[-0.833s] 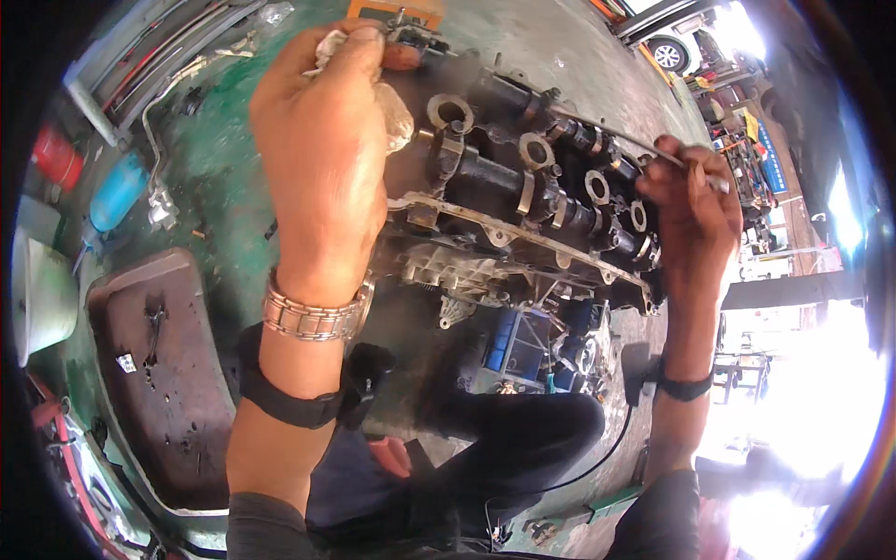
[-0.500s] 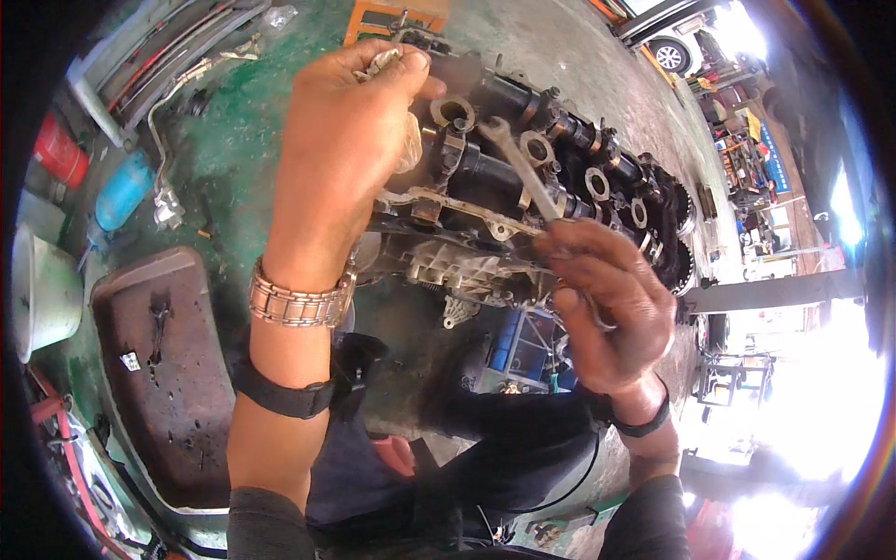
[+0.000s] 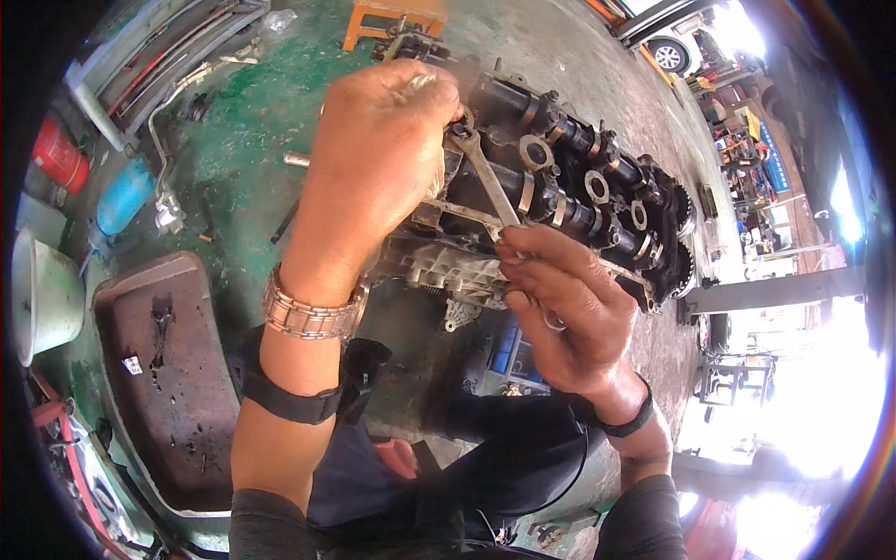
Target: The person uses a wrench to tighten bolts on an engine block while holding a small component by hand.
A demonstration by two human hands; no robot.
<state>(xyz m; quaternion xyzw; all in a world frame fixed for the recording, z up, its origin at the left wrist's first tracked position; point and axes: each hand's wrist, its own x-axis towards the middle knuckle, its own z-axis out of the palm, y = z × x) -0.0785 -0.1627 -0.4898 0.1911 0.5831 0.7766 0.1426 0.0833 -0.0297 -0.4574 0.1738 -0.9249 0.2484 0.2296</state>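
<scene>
A metal wrench (image 3: pixel 493 189) is gripped in my right hand (image 3: pixel 581 313), its open end pointing up and away. That end sits at a bolt near the far left part of the black engine cylinder head (image 3: pixel 551 201). My left hand (image 3: pixel 387 154), with a metal watch at the wrist, is closed over the same end of the engine. Between its thumb and fingers shows a crumpled pale cloth (image 3: pixel 422 86), and more of it hangs below the palm. The fingertips and what lies beneath them are hidden.
At left lies a brown, oil-stained tray (image 3: pixel 173 383) with a dark part in it. Beside it stand a pale bucket (image 3: pixel 51 294), a blue bottle (image 3: pixel 123 194) and a red canister (image 3: pixel 62 154). An orange stool (image 3: pixel 397 14) stands beyond the engine; blue crates (image 3: pixel 516 350) are below it.
My right hand has moved left with the wrench, bringing its end to the bolt beside my left hand. The left hand has shifted right and slightly down, still holding the cloth.
</scene>
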